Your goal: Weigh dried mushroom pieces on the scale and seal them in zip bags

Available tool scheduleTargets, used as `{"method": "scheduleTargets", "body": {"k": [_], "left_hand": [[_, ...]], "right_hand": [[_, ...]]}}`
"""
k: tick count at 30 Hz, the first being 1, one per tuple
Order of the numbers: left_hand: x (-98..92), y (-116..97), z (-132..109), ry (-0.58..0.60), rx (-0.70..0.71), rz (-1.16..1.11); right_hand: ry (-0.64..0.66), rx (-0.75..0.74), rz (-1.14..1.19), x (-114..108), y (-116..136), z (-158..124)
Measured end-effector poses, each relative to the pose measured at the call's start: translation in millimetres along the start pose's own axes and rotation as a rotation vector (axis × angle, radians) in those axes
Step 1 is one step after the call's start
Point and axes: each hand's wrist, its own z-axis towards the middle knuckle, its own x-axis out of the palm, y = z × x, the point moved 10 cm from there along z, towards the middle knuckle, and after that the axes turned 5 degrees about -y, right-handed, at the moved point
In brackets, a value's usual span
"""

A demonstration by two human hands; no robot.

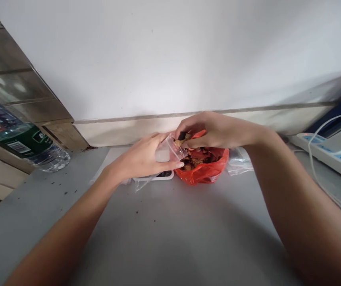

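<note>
Gripping a small clear bag (174, 147) by its mouth end, the left hand (149, 157) has thumb and fingers round the plastic; the right hand (209, 129), just beside it at two o'clock, pinches dry brown pieces (178, 143) at the bag's opening, though the exact fingertip contact is partly hidden; from the small bag, a red plastic bag (201, 176) of similar brown bits stands at about four o'clock, open at the top; a white device (168, 176) with a dark panel lies at seven o'clock, partly covered by the left hand; well apart, a green-labelled bottle (24, 143) leans at nine o'clock, and a white power strip (334, 153) lies at three o'clock on the grey table (158, 246).
</note>
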Motion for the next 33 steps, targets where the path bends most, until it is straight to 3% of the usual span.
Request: {"method": "scheduleTargets", "body": {"k": [4,9,15,21,25,30,33], "left_hand": [[1.7,2,0,0.011,-0.051,-0.061],[1.7,7,0,0.017,-0.087,-0.119],[1.1,8,4,0.013,-0.045,-0.189],[0.9,5,4,0.010,0.008,-0.236],[0.9,4,4,0.019,0.005,-0.235],[-4.8,7,3,0.011,-0.041,-0.196],[-8.2,13,2,-0.010,-0.073,-0.102]], "right_hand": [[0.021,-0.034,-0.091,7,9,5],[0.025,-0.002,-0.032,15,1,9],[-0.077,0.120,0.053,8,-7,9],[-0.039,0.110,-0.021,12,-4,11],[-0.103,0.137,0.027,7,-6,10],[-0.189,0.274,-0.122,-12,-24,2],[-0.057,0.427,-0.256,-8,-46,-7]]}}
